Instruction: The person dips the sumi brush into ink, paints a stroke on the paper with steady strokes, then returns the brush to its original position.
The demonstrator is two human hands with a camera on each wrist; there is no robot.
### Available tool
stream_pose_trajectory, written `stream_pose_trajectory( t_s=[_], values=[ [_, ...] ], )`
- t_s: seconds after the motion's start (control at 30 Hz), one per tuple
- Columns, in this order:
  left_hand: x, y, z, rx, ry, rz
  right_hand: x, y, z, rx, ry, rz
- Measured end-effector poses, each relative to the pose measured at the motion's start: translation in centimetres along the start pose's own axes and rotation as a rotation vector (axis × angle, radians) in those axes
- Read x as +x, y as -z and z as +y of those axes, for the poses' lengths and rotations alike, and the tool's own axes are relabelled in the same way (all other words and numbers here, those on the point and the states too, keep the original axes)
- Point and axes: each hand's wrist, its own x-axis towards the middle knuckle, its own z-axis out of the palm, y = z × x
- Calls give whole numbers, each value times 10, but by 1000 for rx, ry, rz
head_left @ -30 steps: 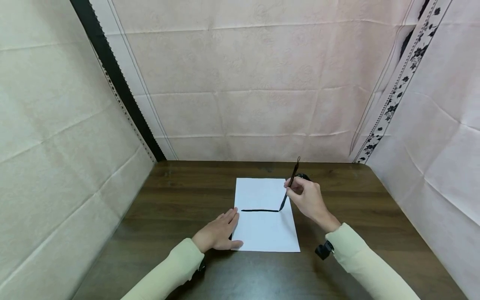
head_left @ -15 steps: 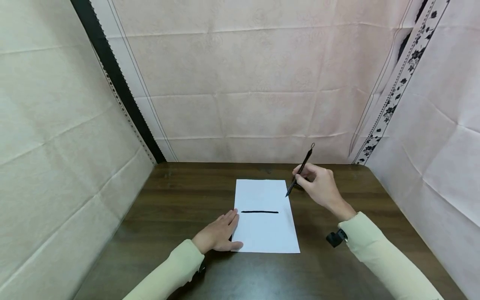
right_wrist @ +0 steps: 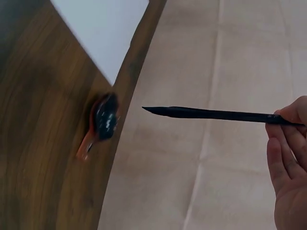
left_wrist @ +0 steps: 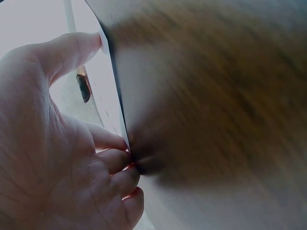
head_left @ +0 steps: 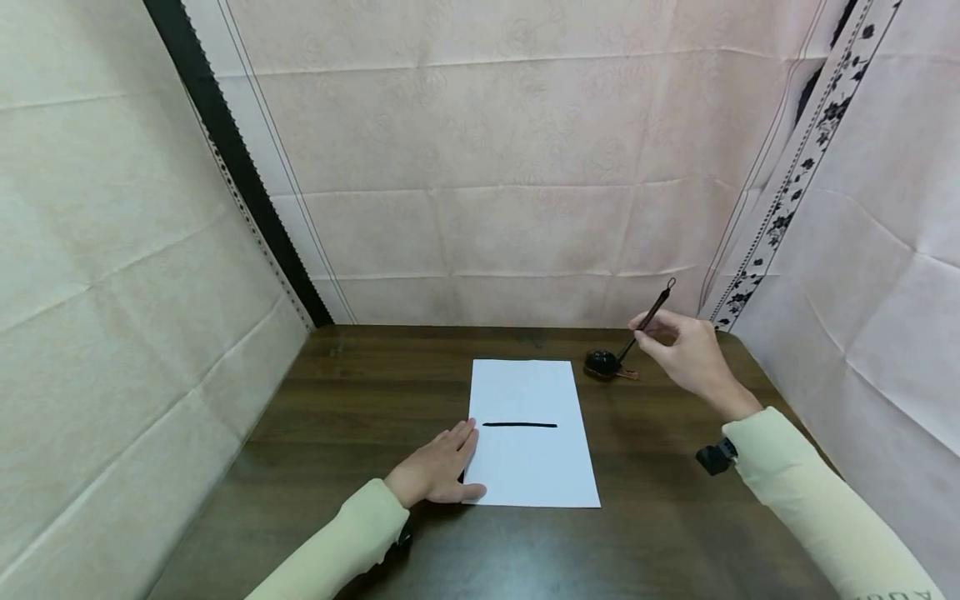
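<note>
My right hand pinches a dark writing brush between thumb and fingers, its loop end up. In the right wrist view the black bristle tip hangs in the air, apart from the small black ink dish, which has a brownish handle-like part. From the head view the tip overlaps the dish's right edge. A white sheet of paper bears one black horizontal stroke across its middle. On the sheet's left edge rests my left hand, fingers extended; the left wrist view shows its thumb on the paper.
The brown wooden table runs under everything. Pale cloth hangs stand behind it and at both sides, close to the table's far edge. A dark camera is strapped at my right wrist.
My right hand has lifted the brush off the stroke's right end and carried it right and away from me to beside the ink dish, which now shows fully. My left hand stays put.
</note>
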Motion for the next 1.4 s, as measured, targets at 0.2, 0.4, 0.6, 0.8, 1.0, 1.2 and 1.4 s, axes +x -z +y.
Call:
stream_pose_trajectory(
  t_s=[0.2, 0.4, 0.6, 0.8, 1.0, 1.2, 1.4],
  values=[
    [0, -1, 0, -3, -2, -4, -3, 3, 18, -78, 96, -8],
    [0, -1, 0, 1, 1, -7, -6, -1, 38, -124, 288, -21],
    [0, -1, 0, 5, 0, -8, -19, -8, 54, -155, 382, -73],
    [0, -1, 0, 4, 1, -7, -36, -18, 68, -221, 497, -170],
    [0, 0, 1, 4, 0, -3, -51, -33, 80, -288, 694, -199],
    [1, 0, 1, 7, -1, -2, -66, -45, 86, -391, 786, -217],
    [1, 1, 1, 11, 3, -4, -72, -54, 94, -498, 839, -232]
  ],
)
